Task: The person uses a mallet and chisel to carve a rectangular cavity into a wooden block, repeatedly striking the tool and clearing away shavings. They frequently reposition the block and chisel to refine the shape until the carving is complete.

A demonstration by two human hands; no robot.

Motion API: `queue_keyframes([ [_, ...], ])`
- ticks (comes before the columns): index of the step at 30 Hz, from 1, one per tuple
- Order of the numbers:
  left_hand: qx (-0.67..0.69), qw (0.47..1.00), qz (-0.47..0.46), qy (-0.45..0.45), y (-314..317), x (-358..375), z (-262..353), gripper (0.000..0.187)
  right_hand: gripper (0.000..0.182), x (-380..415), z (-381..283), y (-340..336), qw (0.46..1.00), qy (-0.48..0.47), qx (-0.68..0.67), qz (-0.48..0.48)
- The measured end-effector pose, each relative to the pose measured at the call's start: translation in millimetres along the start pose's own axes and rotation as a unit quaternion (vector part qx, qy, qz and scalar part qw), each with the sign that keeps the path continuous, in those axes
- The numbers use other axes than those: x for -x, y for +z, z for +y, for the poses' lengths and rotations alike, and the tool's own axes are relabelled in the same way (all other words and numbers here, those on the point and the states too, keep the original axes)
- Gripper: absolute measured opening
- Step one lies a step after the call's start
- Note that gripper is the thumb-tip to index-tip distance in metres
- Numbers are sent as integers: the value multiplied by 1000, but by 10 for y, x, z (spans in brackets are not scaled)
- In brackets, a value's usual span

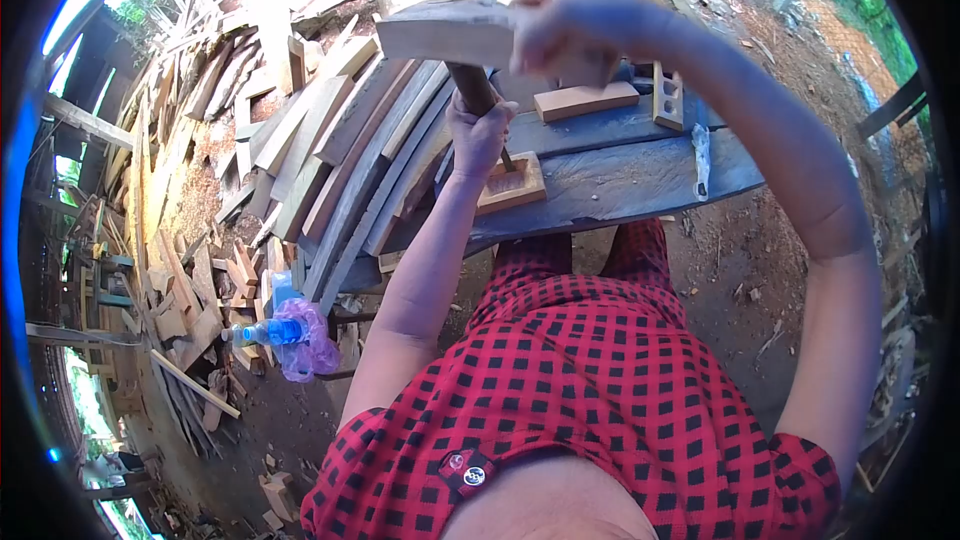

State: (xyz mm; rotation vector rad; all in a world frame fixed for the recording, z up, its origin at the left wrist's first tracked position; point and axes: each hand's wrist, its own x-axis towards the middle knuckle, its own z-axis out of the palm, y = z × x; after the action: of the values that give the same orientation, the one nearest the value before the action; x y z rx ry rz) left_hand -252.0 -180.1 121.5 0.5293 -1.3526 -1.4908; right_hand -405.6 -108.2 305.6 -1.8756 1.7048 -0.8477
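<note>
My left hand (480, 140) is wrapped round the wooden handle of a chisel (473, 87), held upright. Its blade reaches down into the recess of a small hollowed wooden block (528, 192) at the bench's near edge. Above it, my right hand (575, 15) grips a flat, pale piece of wood (445, 38), slightly blurred. The left end of this piece overlaps the top of the chisel handle. On the dark plank bench (620, 185) lie a plain wooden block (590, 101), a block with square holes (668, 100) and a narrow whitish object (701, 162).
Long planks (345, 125) are stacked close on the left of the bench. A plastic bottle (270, 332) and a pink plastic bag (312, 345) stand at lower left. Wood offcuts (185, 305) and shavings are strewn over the earth floor.
</note>
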Motion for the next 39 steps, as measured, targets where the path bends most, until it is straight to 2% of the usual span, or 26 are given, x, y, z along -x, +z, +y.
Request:
queue_keyframes([
  [1, -4, 1000, 5, 6, -10, 24, -14, 21, 71, 17, -160, -139, 1000, 20, -16, 6],
  [2, -5, 1000, 6, 6, -12, 26, -5, 21, 53, -3, -227, -291, 994, 66, -82, -25],
  [3, -5, 1000, 4, 6, -6, 29, 13, 22, 59, 122, -477, -354, 990, 72, -119, 9],
  [5, -3, 1000, 3, 7, 3, 27, 19, 22, 67, 210, -475, -364, 957, 5, -281, 68],
  [6, -6, 1000, 5, 8, 4, 24, 17, 21, 68, -103, 75, -80, 960, 36, -214, 180],
  [7, -10, 1000, 7, 8, -3, 27, 19, 21, 68, -72, 51, -56, 959, 35, -215, 180],
  [8, -12, 1000, 5, 8, -13, 36, 19, 21, 69, 12, -11, -11, 992, 40, -105, 54],
  [9, -11, 1000, 13, 6, -13, 40, 15, 20, 69, 93, -53, 14, 996, 43, 9, -72],
  [10, -8, 1000, 19, 5, -2, 40, 10, 19, 69, 184, 47, 153, 997, 20, -53, -44],
  [11, -8, 1000, 16, 4, 9, 40, 6, 19, 69, 220, 137, 150, 997, 22, -54, -41],
  [13, -23, 1000, 3, 19, -28, 68, 6, 16, 69, 273, 99, 148, 973, 87, -210, -44],
  [14, -25, 1000, 6, 18, -76, 75, -12, 16, 71, 313, 114, 122, 965, 75, -246, -51],
  [15, 11, 1000, 23, 11, -115, 45, -44, 16, 71, 338, 170, 171, 965, 74, -245, -53],
  [17, 49, 998, 35, 6, -163, 9, -60, 16, 76, 417, 303, 304, 962, 108, -251, 12],
  [19, 134, 986, 101, 4, -251, 39, -38, 16, 79, 553, 309, 327, 964, 114, -240, 13],
  [21, 144, 983, 112, 12, -327, 94, -48, 19, 80, 645, 395, 402, 950, 143, -276, 25],
  [23, 156, 980, 120, 24, -379, 157, -70, 19, 79, 678, 459, 474, 955, 133, -263, 36],
  [25, 140, 984, 105, 36, -309, 280, 21, 21, 77, 707, 461, 527, 937, 142, -316, 36],
  [27, 12, 997, 46, 59, -192, 408, 88, 24, 77, 708, 495, 561, 939, 136, -312, 40],
  [28, -4, 998, -37, 56, -162, 481, 105, 26, 77, 714, 505, 570, 941, 131, -308, 42],
  [29, -4, 998, -37, 56, -176, 478, 73, 26, 77, 726, 504, 570, 941, 131, -308, 42],
  [31, -122, 976, -147, 103, -199, 447, 1, 27, 79, 764, 504, 557, 939, 133, -313, 46],
  [32, -112, 983, -109, 92, -226, 416, -21, 27, 79, 792, 508, 537, 939, 133, -312, 47],
  [33, -28, 998, -44, 35, -122, 443, 172, 25, 80, 832, 517, 510, 945, 130, -294, 62],
  [35, 8, 999, 10, 48, -192, 387, 181, 26, 81, 901, 548, 453, 948, 133, -277, 77],
  [39, 9, 999, -13, 45, -327, 397, 156, 25, 87, 932, 579, 385, 947, 141, -275, 82],
])
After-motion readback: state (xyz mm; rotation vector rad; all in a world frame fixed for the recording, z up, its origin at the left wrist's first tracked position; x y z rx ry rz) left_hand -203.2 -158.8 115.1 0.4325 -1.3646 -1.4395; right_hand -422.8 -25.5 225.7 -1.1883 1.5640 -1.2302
